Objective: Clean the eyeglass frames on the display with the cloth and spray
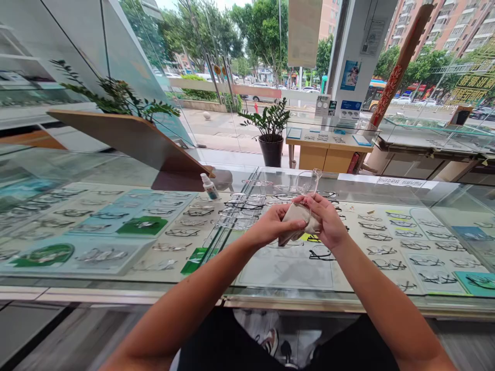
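Left hand: the left hand (270, 226) was closed in a grip on a beige folded cleaning cloth (297, 220), thumb on top.
Right hand: the right hand (328, 219) pinched the same cloth together with clear-framed transparent eyeglasses (307, 183), whose lens rose at 12 o'clock from the fingers.
Position: both hands met above the glass display surface (278, 268), near its middle.
Nearby: a small white spray bottle (210, 186) lay at 10 o'clock from the hands.
Background: a potted green plant (270, 129) stood at 12 o'clock.
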`<control>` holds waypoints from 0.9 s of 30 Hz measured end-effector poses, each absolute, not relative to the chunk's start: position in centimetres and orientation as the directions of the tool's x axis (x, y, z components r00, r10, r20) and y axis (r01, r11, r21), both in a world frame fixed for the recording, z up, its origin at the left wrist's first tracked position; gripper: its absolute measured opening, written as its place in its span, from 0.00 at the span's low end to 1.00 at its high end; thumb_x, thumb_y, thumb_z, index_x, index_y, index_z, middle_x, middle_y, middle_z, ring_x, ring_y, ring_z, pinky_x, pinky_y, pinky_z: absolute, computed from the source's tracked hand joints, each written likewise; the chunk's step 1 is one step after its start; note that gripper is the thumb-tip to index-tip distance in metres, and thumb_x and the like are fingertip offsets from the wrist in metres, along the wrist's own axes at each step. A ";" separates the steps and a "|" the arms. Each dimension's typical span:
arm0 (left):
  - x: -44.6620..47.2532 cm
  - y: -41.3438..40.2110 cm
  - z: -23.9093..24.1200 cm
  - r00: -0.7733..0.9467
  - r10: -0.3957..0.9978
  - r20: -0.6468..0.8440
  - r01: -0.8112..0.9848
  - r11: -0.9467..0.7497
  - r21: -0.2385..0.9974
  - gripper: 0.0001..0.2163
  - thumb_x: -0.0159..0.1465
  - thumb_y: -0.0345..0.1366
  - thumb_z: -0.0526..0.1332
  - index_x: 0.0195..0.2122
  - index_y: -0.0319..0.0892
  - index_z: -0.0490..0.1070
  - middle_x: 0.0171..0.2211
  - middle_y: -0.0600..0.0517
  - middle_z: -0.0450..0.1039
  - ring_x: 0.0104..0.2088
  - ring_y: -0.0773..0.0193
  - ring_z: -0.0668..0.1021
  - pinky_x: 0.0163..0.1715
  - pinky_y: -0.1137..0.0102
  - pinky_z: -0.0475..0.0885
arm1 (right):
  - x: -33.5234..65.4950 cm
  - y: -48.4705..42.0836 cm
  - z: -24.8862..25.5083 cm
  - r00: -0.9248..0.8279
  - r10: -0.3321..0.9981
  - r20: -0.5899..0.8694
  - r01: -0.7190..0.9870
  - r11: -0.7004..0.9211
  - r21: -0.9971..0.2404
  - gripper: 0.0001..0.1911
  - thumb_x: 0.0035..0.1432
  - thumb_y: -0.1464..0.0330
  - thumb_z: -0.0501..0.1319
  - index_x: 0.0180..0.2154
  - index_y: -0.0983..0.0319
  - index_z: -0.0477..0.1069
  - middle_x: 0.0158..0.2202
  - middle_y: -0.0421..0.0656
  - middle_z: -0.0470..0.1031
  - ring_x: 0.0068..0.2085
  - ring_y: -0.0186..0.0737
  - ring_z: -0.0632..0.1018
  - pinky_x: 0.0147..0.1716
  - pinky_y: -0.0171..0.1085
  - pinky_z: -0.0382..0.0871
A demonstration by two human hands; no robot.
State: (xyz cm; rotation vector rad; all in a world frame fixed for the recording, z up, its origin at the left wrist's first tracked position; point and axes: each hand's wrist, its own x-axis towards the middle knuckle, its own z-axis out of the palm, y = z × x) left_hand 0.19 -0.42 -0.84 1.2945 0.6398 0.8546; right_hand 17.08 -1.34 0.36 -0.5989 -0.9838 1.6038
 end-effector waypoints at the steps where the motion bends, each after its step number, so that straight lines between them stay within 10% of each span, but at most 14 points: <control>1: 0.2 -0.4 -0.8 0.537 0.842 0.048 -0.175 0.055 0.983 0.26 0.47 0.52 0.81 0.31 0.35 0.76 0.24 0.52 0.75 0.24 0.69 0.75 0.25 0.75 0.69 | 17.1 -1.4 0.4 -0.265 0.958 0.111 -0.532 -0.049 -0.845 0.21 0.44 0.54 0.81 0.32 0.58 0.80 0.38 0.40 0.83 0.35 0.33 0.79 0.34 0.31 0.76; 27: -0.2 -0.2 -1.2 0.656 0.753 0.052 -0.064 -0.014 0.998 0.31 0.53 0.64 0.74 0.27 0.36 0.75 0.24 0.50 0.74 0.23 0.68 0.73 0.24 0.73 0.66 | 17.3 -1.5 0.8 -0.315 0.943 0.104 -0.527 -0.083 -0.846 0.21 0.44 0.54 0.81 0.31 0.60 0.78 0.38 0.40 0.83 0.33 0.33 0.78 0.33 0.33 0.74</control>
